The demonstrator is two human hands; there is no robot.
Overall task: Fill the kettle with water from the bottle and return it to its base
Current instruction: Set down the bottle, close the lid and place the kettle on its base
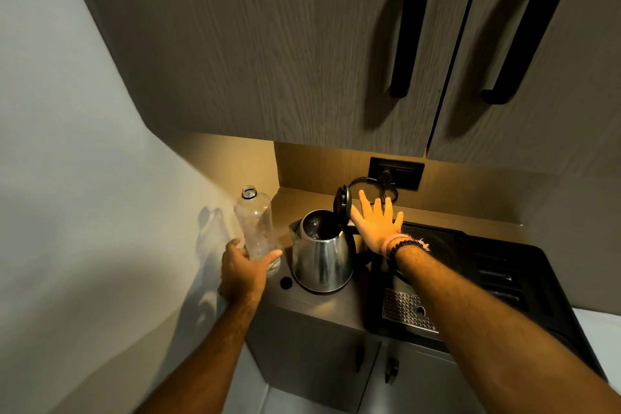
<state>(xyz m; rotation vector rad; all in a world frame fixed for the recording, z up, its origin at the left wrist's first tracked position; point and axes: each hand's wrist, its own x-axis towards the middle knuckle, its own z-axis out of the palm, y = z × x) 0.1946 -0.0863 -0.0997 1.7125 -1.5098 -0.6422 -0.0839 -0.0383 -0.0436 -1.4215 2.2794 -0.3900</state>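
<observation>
Head view, left hand (242,268) wrapped round clear bottle (254,224), right hand (376,224) flat, fingers spread, beside kettle (322,254) lid (342,203), no words readable

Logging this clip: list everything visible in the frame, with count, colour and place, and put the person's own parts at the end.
kettle: 1, steel, on the counter, on its base
kettle lid: 1, black, hinged open, upright
bottle: 1, clear plastic, uncapped, looks empty, left of kettle
bottle cap: 1, black, on counter beside kettle base
counter: 1, grey-brown
wall socket: 1, black, back wall, cord plugged in
black appliance: 1, right of kettle, metal drip grate in front
cabinet handles: 2, black, on upper doors
left hand: gripping the bottle's lower part
right hand: open, fingers spread, by the lid; wristbands on wrist
</observation>
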